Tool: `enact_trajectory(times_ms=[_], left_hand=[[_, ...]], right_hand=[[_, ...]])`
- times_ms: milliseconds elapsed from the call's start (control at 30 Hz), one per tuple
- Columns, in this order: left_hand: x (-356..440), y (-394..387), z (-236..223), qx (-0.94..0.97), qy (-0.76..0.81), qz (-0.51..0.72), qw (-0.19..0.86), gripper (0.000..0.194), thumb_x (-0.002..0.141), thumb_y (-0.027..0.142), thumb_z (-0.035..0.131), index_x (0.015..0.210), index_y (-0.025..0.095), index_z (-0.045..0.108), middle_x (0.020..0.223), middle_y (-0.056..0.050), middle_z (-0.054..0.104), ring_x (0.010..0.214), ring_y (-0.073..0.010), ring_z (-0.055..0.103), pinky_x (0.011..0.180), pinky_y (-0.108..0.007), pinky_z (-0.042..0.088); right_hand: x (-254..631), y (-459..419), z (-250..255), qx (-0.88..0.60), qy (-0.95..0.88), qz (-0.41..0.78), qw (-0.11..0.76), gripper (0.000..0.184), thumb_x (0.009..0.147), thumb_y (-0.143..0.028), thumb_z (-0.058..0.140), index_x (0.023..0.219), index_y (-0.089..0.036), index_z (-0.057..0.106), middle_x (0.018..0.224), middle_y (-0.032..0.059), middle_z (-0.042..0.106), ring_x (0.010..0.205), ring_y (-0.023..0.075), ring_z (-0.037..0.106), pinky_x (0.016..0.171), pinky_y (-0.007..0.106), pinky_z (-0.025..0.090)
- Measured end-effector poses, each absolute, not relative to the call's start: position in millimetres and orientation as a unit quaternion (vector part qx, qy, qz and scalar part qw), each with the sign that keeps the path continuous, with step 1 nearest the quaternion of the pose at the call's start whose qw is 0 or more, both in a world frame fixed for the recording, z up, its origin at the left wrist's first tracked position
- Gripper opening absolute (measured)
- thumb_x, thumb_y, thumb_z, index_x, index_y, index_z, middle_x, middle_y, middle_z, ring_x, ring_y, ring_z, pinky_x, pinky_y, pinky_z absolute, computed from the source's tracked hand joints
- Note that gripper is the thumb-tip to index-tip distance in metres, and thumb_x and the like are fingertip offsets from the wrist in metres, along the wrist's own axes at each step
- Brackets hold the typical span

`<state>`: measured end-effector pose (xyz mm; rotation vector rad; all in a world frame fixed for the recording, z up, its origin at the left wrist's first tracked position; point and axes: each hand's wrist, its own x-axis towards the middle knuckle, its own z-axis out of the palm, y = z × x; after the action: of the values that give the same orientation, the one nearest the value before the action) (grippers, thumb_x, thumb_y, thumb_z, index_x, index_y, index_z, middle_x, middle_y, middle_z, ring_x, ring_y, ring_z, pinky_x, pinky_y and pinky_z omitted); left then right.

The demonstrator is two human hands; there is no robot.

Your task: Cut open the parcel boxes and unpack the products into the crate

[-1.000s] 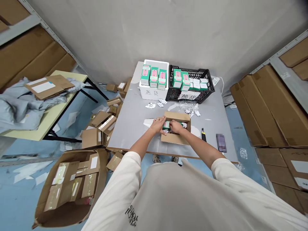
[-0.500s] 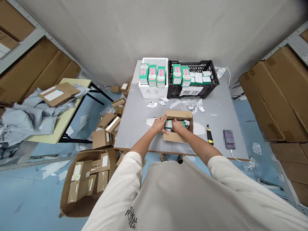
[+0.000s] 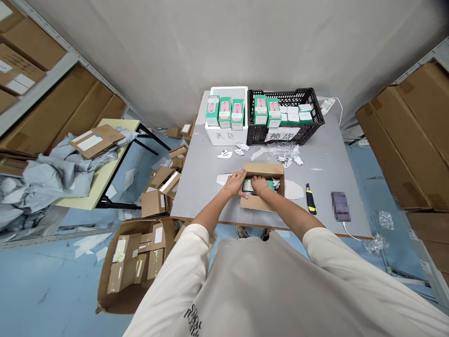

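Both my hands are inside an open cardboard carton (image 3: 263,169) near the front of the grey table (image 3: 324,175). My left hand (image 3: 234,183) grips the left end of a green-and-white box (image 3: 248,186), and my right hand (image 3: 260,186) lies across its middle, covering much of it. Crumpled white packing sits beside the box at the carton's right side. Most of the carton's floor is hidden by my hands.
A white foam box (image 3: 224,135) and a black plastic crate (image 3: 286,135) at the table's back hold several green boxes. Crumpled paper and bubble wrap (image 3: 280,150) lie before them. A utility knife (image 3: 310,199) and a blurred phone (image 3: 341,206) lie right. Cardboard cartons litter the floor left.
The view has drifted, so the table sits further right and lower. My hands have stayed on the green box in the carton, with the box sitting slightly differently between them.
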<state>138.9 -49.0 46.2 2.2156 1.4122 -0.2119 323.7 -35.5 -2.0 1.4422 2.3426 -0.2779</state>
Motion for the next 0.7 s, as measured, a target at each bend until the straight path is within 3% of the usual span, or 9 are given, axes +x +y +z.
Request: enact_trajectory(times_ms=[367,533,700], left_hand=[[137,-49,39,0.818,0.518,-0.048,0.245,0.153,0.057,0.074,0.086,0.167,0.027,-0.009,0.175,-0.014,0.007,0.145,-0.0460,0.033,0.115,-0.052,0.033],[135,-51,40,0.814,0.520,-0.027,0.256,0.157,0.056,0.070,0.089,0.166,0.026,-0.014,0.174,-0.016,0.013,0.145,-0.0456,0.035,0.116,-0.050,0.031],[134,-50,41,0.814,0.520,-0.036,0.255,0.155,0.056,0.069,0.089,0.166,0.027,-0.012,0.174,-0.013,0.014,0.146,-0.0464,0.033,0.116,-0.050,0.031]], right_hand=[[343,-41,24,0.515,0.842,-0.117,0.106,0.064,0.069,-0.039,0.081,0.123,-0.014,0.055,0.123,0.0222,0.066,0.119,0.0392,0.051,0.101,0.047,0.036],[369,-51,50,0.525,0.839,-0.142,0.040,0.057,0.070,-0.034,0.075,0.120,-0.017,0.054,0.119,0.0178,0.067,0.116,0.0383,0.049,0.098,0.046,0.033],[395,-55,74,0.565,0.802,-0.182,-0.073,0.065,0.069,-0.038,0.074,0.127,-0.019,0.052,0.114,0.0129,0.068,0.109,0.0360,0.052,0.096,0.045,0.036]])
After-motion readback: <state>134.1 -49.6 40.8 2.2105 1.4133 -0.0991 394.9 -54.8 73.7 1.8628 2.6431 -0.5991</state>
